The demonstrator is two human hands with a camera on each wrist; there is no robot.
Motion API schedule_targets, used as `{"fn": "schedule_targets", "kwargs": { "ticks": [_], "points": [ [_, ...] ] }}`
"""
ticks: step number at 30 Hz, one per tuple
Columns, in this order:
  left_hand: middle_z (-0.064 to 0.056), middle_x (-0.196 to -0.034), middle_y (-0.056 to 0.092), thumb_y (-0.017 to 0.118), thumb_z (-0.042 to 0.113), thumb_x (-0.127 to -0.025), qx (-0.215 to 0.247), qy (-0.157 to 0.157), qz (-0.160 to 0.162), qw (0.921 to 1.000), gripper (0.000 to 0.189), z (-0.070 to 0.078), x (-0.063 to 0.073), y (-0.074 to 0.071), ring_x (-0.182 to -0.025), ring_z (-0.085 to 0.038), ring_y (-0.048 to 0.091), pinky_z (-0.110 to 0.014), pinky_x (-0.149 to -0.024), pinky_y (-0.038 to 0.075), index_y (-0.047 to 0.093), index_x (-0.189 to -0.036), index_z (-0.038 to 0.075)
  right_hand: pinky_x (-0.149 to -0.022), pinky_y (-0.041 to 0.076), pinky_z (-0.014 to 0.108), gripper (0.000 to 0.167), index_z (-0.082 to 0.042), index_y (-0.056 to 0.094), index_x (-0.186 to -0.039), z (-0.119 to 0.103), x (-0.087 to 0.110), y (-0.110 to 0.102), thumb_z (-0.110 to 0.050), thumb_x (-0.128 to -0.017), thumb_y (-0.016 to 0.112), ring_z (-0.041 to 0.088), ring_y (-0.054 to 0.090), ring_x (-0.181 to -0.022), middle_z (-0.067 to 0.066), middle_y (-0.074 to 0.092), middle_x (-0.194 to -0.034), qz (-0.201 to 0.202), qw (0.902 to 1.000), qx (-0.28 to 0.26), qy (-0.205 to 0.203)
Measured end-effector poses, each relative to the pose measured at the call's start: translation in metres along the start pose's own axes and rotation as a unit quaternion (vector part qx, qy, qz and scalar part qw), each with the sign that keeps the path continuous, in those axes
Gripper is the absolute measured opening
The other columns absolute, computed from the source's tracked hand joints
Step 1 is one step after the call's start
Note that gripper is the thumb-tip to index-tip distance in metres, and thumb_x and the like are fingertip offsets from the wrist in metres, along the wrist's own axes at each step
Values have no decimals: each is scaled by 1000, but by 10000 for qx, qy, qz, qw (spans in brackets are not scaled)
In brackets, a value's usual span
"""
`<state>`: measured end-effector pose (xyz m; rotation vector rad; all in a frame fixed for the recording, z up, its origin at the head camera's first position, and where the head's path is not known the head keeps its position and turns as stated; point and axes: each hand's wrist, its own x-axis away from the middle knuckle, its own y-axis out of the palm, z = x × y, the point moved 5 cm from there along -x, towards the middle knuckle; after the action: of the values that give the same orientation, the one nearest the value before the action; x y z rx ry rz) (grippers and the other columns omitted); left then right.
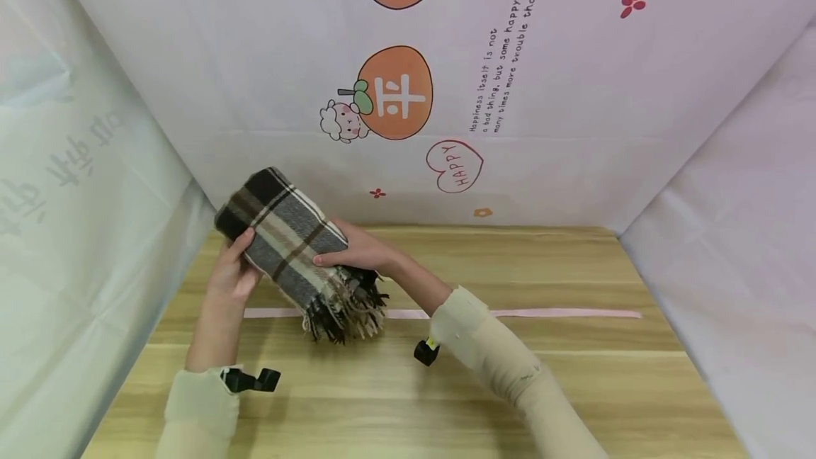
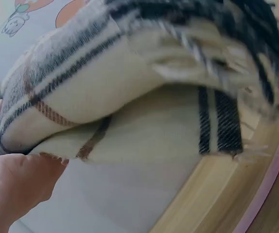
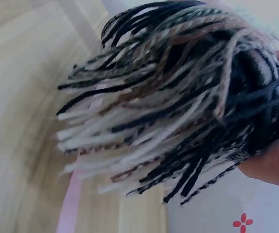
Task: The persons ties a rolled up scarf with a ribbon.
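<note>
A folded plaid scarf (image 1: 290, 236) in black, grey, cream and brown is held up at a slant over the left part of the table. Its fringe (image 3: 154, 116) hangs from the lower right end. My left hand (image 1: 234, 268) grips the left edge, thumb on top and the other fingers hidden underneath. On the opposite edge my right hand (image 1: 357, 250) holds the scarf near the fringe, thumb across the upper face. In the left wrist view the scarf's layers (image 2: 130, 121) part along the lower side, and one flap hangs below the rest.
Beneath lies a wood-grain table (image 1: 542, 374) with a pink strip (image 1: 567, 313) running across it. A white printed sheet (image 1: 542, 176) stands along the back edge, and white sheets (image 1: 733, 232) flank both sides. Small black cameras (image 1: 251, 380) sit on the wrists.
</note>
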<state>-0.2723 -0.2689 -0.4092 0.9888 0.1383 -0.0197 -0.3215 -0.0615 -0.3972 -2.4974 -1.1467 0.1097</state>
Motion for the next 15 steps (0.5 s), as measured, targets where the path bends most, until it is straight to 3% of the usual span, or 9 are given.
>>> {"fn": "schedule_targets", "kwargs": {
  "ticks": [3, 7, 10, 15],
  "points": [
    [-1, -114, 65, 51, 4, -101, -724, -207, 168, 9970, 30, -5, 2, 2, -102, -13, 65, -24, -87, 55, 47, -129, 14, -114, 39, 45, 80, -23, 26, -157, 5, 9, 2, -36, -92, 69, 23, 43, -141, 4, 40, -155, 99, 9998, -157, 99],
    [5, -115, 61, 54, 13, -101, -1431, -518, 536, 9869, 37, -15, 1, 6, -102, -7, 61, -19, -87, 53, 39, -134, 23, -100, 51, 41, 73, -21, 27, -157, 12, 22, 4, -28, -94, 66, 23, 60, -122, 12, 51, -145, 165, 9961, -862, 114],
    [8, -111, 61, 57, 19, -101, -1822, -651, 822, 9777, 37, -25, 1, 11, -97, -5, 61, -17, -84, 52, 39, -132, 29, -86, 58, 39, 72, -22, 26, -156, 16, 33, 5, -22, -95, 64, 22, 67, -102, 16, 57, -134, 117, 9864, -1627, 183],
    [10, -99, 64, 55, 21, -102, -2305, -722, 900, 9662, 27, -44, -2, 24, -87, -4, 63, -17, -77, 54, 45, -126, 28, -82, 58, 39, 75, -29, 23, -157, 33, 54, 7, -28, -95, 64, 20, 67, -99, 14, 56, -135, 269, 9699, -2357, 552]
  ]
}}
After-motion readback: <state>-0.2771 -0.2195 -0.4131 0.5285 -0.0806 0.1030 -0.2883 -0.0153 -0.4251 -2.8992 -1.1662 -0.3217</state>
